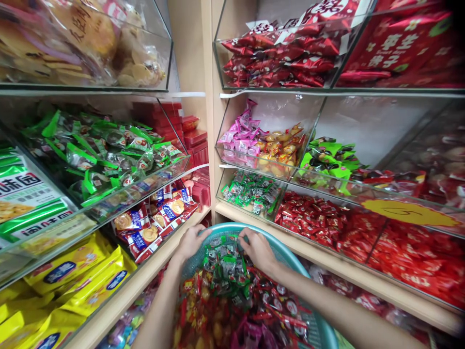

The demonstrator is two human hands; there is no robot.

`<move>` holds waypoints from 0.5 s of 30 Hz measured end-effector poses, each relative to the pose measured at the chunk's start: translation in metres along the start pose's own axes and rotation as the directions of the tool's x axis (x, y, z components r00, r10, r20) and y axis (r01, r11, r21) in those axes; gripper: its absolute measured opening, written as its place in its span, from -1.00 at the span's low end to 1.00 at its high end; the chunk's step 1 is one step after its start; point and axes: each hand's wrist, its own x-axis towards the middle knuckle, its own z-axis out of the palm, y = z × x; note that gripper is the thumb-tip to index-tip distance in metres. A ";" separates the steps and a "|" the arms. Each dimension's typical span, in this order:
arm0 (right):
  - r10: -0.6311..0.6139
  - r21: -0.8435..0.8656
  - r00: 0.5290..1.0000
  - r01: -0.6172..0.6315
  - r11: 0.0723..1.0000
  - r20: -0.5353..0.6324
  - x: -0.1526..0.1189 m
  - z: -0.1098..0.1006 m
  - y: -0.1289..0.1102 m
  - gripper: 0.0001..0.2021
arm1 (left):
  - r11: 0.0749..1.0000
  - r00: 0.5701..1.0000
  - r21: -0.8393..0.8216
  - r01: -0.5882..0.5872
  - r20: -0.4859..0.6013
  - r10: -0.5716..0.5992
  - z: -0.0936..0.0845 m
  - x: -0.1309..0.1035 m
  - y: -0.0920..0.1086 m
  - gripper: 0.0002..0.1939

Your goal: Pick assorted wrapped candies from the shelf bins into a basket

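Note:
A teal plastic basket (pixel 325 329) full of wrapped sweets fills the bottom middle. Green-and-clear wrapped sweets (pixel 227 261) lie at its far end, with red, gold and purple ones nearer. At the basket's far left rim, my left hand (pixel 191 241) is closed over the edge, its fingertips partly hidden. My right hand (pixel 257 248) reaches over the far right part of the basket with curled fingers pressed together, beside the green sweets. What those fingers hold, if anything, is too small to tell.
Glass-fronted shelves meet in a corner ahead. Green sweets (pixel 252 191) and red sweets (pixel 312 218) fill bins on the lower right shelf (pixel 399 300). Yellow packets (pixel 69 271) and blue-and-red packets (pixel 156 220) lie at left. A yellow price tag (pixel 410 212) hangs at right.

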 end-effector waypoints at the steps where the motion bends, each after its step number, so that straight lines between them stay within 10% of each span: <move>1: -0.012 -0.006 1.000 0.012 1.000 0.014 -0.002 0.003 0.000 -0.88 | 1.000 1.000 0.004 0.001 0.000 -0.001 0.000 0.000 -0.001 -0.56; 9: -0.134 -0.065 0.981 0.145 0.987 0.142 -0.019 0.015 0.004 -0.90 | 0.998 0.999 0.050 -0.029 0.016 0.028 0.000 0.001 -0.002 -0.55; 15: -0.213 -0.163 0.977 0.214 0.963 0.025 0.003 -0.025 -0.020 -0.79 | 0.998 0.999 0.051 -0.032 0.022 0.031 0.000 0.002 -0.001 -0.56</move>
